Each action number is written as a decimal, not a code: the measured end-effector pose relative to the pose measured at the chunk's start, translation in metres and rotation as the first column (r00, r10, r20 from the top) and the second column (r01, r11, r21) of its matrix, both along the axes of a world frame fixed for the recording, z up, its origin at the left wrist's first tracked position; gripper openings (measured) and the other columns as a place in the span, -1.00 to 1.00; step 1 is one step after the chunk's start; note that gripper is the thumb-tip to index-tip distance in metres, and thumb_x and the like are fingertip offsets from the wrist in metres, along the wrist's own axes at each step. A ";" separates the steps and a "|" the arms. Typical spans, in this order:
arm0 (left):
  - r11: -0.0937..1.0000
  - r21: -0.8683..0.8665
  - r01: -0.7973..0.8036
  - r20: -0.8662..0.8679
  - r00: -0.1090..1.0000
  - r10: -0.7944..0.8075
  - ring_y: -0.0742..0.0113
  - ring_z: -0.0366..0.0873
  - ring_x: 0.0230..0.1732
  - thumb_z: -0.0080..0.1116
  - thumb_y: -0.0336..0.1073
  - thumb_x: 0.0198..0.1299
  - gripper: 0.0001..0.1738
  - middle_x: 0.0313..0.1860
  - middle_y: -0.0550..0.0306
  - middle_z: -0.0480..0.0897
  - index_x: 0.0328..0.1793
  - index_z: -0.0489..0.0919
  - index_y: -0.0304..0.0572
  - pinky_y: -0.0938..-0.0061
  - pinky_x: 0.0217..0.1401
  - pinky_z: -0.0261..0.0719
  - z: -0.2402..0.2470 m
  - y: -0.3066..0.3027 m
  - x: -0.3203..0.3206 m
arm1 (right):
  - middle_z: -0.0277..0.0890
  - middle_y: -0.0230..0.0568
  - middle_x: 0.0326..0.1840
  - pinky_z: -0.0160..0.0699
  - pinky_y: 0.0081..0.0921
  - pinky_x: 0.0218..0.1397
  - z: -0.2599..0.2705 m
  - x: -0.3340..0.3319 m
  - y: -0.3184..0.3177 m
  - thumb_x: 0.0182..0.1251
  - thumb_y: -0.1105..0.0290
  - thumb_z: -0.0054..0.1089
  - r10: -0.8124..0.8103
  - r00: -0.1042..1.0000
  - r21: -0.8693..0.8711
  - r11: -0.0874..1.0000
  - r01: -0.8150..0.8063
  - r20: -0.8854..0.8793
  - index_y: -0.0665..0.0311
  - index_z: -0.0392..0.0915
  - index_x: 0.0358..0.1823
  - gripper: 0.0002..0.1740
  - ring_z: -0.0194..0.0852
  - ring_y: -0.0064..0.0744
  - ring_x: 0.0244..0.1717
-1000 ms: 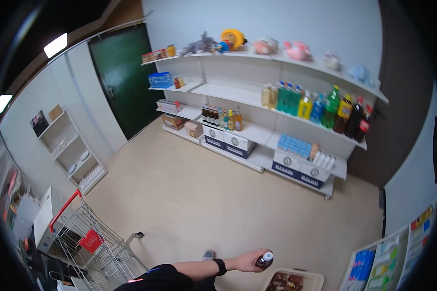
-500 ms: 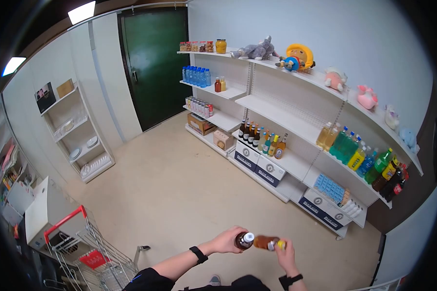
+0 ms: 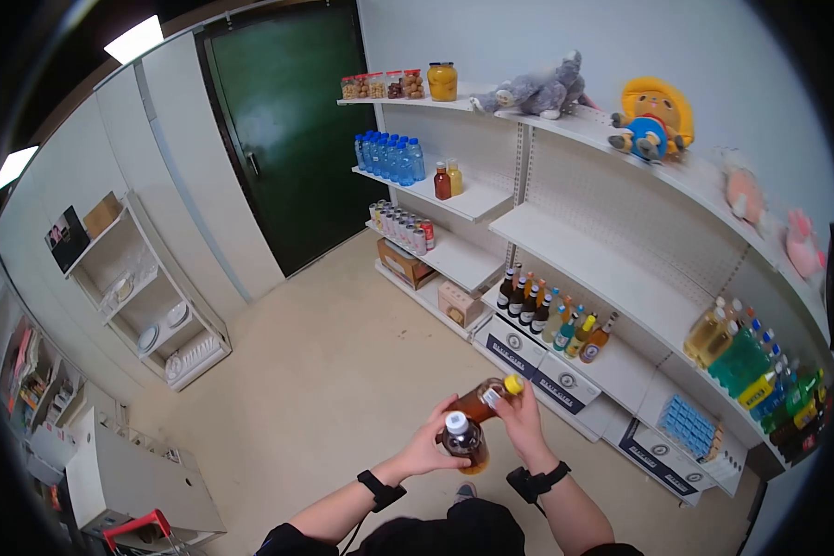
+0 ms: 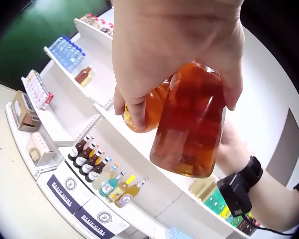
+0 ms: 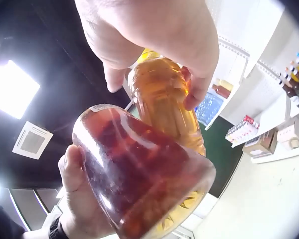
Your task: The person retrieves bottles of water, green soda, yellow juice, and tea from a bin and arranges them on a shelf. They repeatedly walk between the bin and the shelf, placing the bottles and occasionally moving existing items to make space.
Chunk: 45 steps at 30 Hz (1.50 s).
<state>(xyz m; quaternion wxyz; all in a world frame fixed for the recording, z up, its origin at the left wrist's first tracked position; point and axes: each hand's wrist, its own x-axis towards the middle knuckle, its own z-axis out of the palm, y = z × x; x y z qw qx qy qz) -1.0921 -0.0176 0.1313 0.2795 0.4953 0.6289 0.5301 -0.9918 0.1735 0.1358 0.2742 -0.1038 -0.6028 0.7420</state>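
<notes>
My left hand (image 3: 426,450) grips a white-capped bottle of dark red-brown liquid (image 3: 463,440), its fingers also against the second bottle. My right hand (image 3: 525,428) holds that yellow-capped amber bottle (image 3: 477,400) near its neck, tilted behind the first. In the left wrist view the red-brown bottle (image 4: 189,124) hangs below the left hand (image 4: 177,45), with the amber bottle (image 4: 152,109) beside it. The right wrist view has the right hand (image 5: 154,37) around the upper part of the amber bottle (image 5: 162,94), and the red-brown bottle (image 5: 134,169) overlaps its lower part.
Wall shelves (image 3: 612,259) hold jars, water bottles (image 3: 389,157), cans, beer bottles (image 3: 525,301), plush toys and large drink bottles (image 3: 746,357). Boxes (image 3: 565,385) stand low down. A cart's red handle (image 3: 139,525) is at the lower left, near a white cabinet (image 3: 134,477); a green door (image 3: 292,139) is behind.
The right hand has come into view holding the amber bottle, and both bottles are now together between the hands. The view has turned toward the shelves' left part, and the floor crate has left it.
</notes>
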 end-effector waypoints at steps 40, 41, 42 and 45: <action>0.998 -0.004 -0.063 -0.122 0.991 0.062 0.23 0.57 0.20 0.50 -0.45 -0.08 -0.15 0.16 0.02 0.57 0.39 0.35 -0.21 0.38 0.26 0.55 -0.020 0.471 -0.691 | 0.57 -0.05 0.08 0.54 -0.36 0.22 -0.028 -0.619 0.336 0.03 0.41 0.50 -0.643 0.713 0.404 0.752 0.521 0.279 0.35 0.30 0.28 -0.23 0.58 -0.19 0.16; 1.000 0.003 -0.025 -0.129 0.991 0.025 0.23 0.57 0.20 0.51 -0.44 -0.09 -0.14 0.19 0.01 0.56 0.40 0.34 -0.20 0.39 0.26 0.56 -0.027 0.477 -0.698 | 0.55 -0.01 0.10 0.52 -0.34 0.24 -0.025 -0.624 0.336 0.02 0.38 0.51 -0.659 0.685 0.413 0.742 0.528 0.310 0.36 0.31 0.27 -0.23 0.57 -0.14 0.18; 1.000 -0.003 0.020 -0.129 0.991 -0.020 0.23 0.57 0.20 0.51 -0.44 -0.09 -0.14 0.19 0.01 0.56 0.40 0.34 -0.20 0.39 0.26 0.56 -0.033 0.482 -0.706 | 0.55 -0.01 0.10 0.52 -0.34 0.24 -0.026 -0.629 0.335 0.02 0.38 0.51 -0.688 0.654 0.408 0.720 0.561 0.315 0.36 0.31 0.27 -0.23 0.57 -0.14 0.18; 0.995 -0.045 0.093 0.009 0.996 -0.093 0.07 0.55 0.23 0.53 -0.38 -0.11 -0.13 0.21 -0.07 0.54 0.38 0.35 -0.24 0.33 0.29 0.52 -0.040 0.494 -0.724 | 0.57 -0.07 0.08 0.56 -0.38 0.20 -0.029 -0.642 0.332 0.07 0.39 0.53 -0.742 0.583 0.501 0.662 0.557 0.332 0.30 0.27 0.28 -0.23 0.60 -0.25 0.12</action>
